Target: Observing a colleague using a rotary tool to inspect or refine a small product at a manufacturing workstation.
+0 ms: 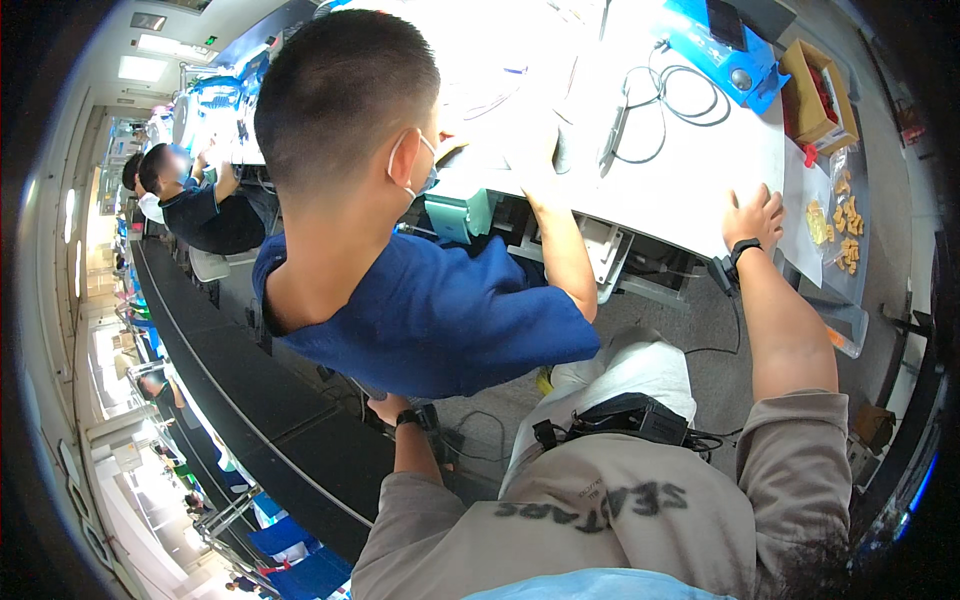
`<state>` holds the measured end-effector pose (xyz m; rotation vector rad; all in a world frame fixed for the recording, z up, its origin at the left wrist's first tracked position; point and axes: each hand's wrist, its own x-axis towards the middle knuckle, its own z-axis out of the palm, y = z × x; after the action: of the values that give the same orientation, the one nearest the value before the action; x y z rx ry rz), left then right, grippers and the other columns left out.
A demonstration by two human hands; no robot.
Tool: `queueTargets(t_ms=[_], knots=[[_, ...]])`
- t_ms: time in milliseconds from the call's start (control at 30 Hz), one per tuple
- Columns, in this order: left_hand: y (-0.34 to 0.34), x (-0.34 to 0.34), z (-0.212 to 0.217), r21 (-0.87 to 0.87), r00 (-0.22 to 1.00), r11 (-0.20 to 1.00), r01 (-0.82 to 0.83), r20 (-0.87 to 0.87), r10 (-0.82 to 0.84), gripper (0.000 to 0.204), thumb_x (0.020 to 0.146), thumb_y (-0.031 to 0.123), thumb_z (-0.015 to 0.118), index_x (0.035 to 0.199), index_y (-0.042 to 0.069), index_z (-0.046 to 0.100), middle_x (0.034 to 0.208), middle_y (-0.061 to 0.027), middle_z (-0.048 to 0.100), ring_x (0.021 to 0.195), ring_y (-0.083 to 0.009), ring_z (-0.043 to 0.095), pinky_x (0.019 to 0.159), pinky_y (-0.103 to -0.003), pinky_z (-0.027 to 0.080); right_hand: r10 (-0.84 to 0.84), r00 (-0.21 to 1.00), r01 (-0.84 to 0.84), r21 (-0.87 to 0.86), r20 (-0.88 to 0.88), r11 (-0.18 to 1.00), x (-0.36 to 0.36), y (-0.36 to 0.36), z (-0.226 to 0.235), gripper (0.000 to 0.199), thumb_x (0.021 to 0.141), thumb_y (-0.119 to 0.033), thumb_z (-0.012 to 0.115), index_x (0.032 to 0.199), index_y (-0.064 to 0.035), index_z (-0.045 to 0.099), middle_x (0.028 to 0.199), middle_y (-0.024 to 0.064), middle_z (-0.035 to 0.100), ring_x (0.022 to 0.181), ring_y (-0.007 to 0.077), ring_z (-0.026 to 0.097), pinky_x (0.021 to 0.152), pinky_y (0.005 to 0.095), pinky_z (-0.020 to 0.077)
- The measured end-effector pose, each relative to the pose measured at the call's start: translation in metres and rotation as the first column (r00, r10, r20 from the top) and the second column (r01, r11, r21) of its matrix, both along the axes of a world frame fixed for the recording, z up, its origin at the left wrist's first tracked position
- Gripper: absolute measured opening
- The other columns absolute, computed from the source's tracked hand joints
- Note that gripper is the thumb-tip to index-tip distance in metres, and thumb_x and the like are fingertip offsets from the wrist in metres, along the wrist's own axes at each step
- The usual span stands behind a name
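My right hand (755,215) rests flat on the right edge of the white worktable (680,165), fingers apart, holding nothing. A black band with a small device circles that wrist. My left hand (388,408) hangs low behind a seated co-worker in a blue shirt (430,310), beside a long black surface (260,385); its fingers are mostly hidden, and what they touch cannot be made out. The co-worker's arm (562,240) reaches onto the table, where glare washes out the hand. Under the table edge near the co-worker sits a teal box (458,215).
A blue device (725,50) and a looped dark cable (665,100) lie on the table. To the right stand a cardboard box (820,95) and a clear tray (855,285) with small tan pieces (848,220). Another person (215,205) sits farther left. Cables (480,425) cross the floor.
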<state>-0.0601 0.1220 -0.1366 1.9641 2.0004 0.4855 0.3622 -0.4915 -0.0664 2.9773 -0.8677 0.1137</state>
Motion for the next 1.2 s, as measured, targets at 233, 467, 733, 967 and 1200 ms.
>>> queueTargets(t_ms=[233, 467, 733, 967, 1200], knots=[[0.0035, -0.0018, -0.0065, -0.028, 0.997, 1.0, 0.009, 0.073, -0.007, 0.073, 0.082, 0.048, 0.075, 0.128, -0.005, 0.053, 0.119, -0.0285, 0.065, 0.109, -0.0427, 0.064, 0.089, -0.047, 0.051, -0.002, 1.0, 0.002, -0.006, 0.006, 1.0, 0.0003, -0.001, -0.0012, 0.073, 0.09, -0.054, 0.06, 0.147, -0.0143, 0.038, 0.155, 0.0146, 0.031, 0.145, 0.0395, 0.028, 0.112, 0.0576, 0.0312], [0.0006, -0.0007, -0.0031, -0.012, 0.999, 1.0, 0.006, 0.035, -0.005, 0.077, 0.08, 0.048, 0.075, 0.131, -0.006, 0.052, 0.125, -0.0288, 0.063, 0.114, -0.0434, 0.062, 0.092, -0.047, 0.051, -0.002, 1.0, 0.002, -0.012, 0.019, 1.0, 0.0003, -0.0014, -0.0035, 0.073, 0.09, -0.055, 0.061, 0.147, -0.0144, 0.039, 0.155, 0.0142, 0.032, 0.145, 0.0392, 0.028, 0.112, 0.0582, 0.031], [0.004, -0.0048, -0.0042, -0.022, 1.0, 1.0, 0.012, 0.029, -0.012, 0.078, 0.08, 0.047, 0.075, 0.131, -0.007, 0.051, 0.125, -0.03, 0.062, 0.115, -0.0434, 0.062, 0.093, -0.048, 0.05, 0.002, 1.0, -0.002, -0.022, 0.026, 1.0, 0.0009, -0.0021, -0.0062, 0.073, 0.089, -0.056, 0.06, 0.146, -0.0145, 0.039, 0.154, 0.0135, 0.032, 0.145, 0.0374, 0.029, 0.111, 0.0574, 0.0311], [0.0019, -0.0025, -0.0048, -0.01, 1.0, 1.0, -0.008, 0.029, 0.008, 0.071, 0.086, 0.044, 0.069, 0.133, -0.007, 0.05, 0.126, -0.0308, 0.061, 0.114, -0.0446, 0.062, 0.093, -0.049, 0.05, -0.009, 1.0, 0.009, -0.022, 0.013, 1.0, 0.0007, 0.0001, -0.0019, 0.074, 0.09, -0.057, 0.059, 0.147, -0.0147, 0.039, 0.155, 0.0142, 0.031, 0.145, 0.0366, 0.029, 0.111, 0.0562, 0.0307], [0.0053, -0.0043, -0.0086, -0.011, 1.0, 1.0, -0.012, 0.01, 0.012, 0.066, 0.088, 0.041, 0.066, 0.132, -0.005, 0.05, 0.121, -0.032, 0.063, 0.109, -0.0466, 0.063, 0.089, -0.05, 0.051, -0.009, 1.0, 0.009, -0.028, 0.024, 1.0, 0.0005, -0.0018, -0.0059, 0.074, 0.09, -0.056, 0.059, 0.147, -0.0144, 0.039, 0.155, 0.0143, 0.031, 0.144, 0.0368, 0.03, 0.112, 0.0552, 0.0301]])
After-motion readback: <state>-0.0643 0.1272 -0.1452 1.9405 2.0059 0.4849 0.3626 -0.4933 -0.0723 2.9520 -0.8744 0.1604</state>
